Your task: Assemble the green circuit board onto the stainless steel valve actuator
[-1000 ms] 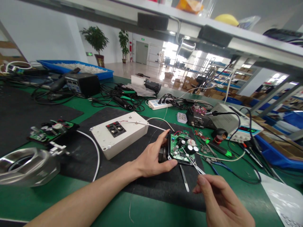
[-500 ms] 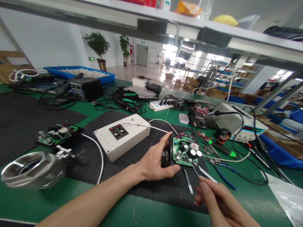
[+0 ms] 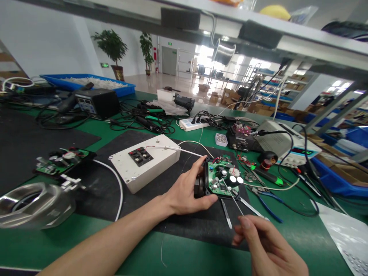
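My left hand (image 3: 184,193) is wrapped round the black housing of a green circuit board (image 3: 213,177), holding it tilted toward me. Capacitors and other parts stand on the board. In my right hand (image 3: 266,241) a thin metal rod (image 3: 237,204) is pinched between thumb and fingers. Its far end reaches over the board among the components; whether it touches them I cannot tell. Beneath the housing, a flat metal strip (image 3: 227,215) lies on the black mat (image 3: 198,232), with another pale strip (image 3: 254,210) beside it.
Left of the hands stands a white box (image 3: 169,157) with a black terminal block. Farther left are a second circuit board (image 3: 64,161) and a shiny metal fitting (image 3: 54,205). On the right lie blue-handled pliers (image 3: 270,209), a soldering station (image 3: 244,145) and a bench instrument (image 3: 299,151).
The view has shifted slightly, so things on the bench appear a little farther left and higher. Both hands keep their holds, and the rod still points into the board.
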Motion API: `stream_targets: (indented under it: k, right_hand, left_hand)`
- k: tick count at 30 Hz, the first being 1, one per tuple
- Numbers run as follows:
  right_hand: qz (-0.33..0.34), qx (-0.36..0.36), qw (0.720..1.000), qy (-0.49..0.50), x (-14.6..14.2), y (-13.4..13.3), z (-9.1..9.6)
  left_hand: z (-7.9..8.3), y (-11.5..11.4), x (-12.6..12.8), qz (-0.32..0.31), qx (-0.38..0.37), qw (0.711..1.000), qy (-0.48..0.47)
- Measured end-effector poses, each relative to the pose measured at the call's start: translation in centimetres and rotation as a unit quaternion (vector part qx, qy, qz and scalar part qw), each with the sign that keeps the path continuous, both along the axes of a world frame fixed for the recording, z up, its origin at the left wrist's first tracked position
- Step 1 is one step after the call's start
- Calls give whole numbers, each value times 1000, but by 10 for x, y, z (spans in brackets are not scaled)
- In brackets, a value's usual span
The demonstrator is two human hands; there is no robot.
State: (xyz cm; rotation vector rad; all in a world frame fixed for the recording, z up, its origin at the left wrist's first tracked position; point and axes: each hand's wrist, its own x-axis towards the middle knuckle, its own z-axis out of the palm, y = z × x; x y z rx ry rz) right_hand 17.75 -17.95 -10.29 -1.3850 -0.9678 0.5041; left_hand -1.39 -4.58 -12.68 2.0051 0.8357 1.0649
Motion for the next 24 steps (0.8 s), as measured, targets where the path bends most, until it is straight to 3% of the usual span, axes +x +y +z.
stream_targets:
  k: [6,13,24]
  right_hand:
    - [20,6,999,-37,17,3,-7]
    - [-28,-10,1000,2,-3,-7,2]
    - [12,46,995,-83,3,-5,5]
  left_hand:
    - [1,0,0,0,-5,1000,-4]
    - [-2,1,1,-1,0,1000,-9]
    - [-1,1,1,-2,6,1000,-10]
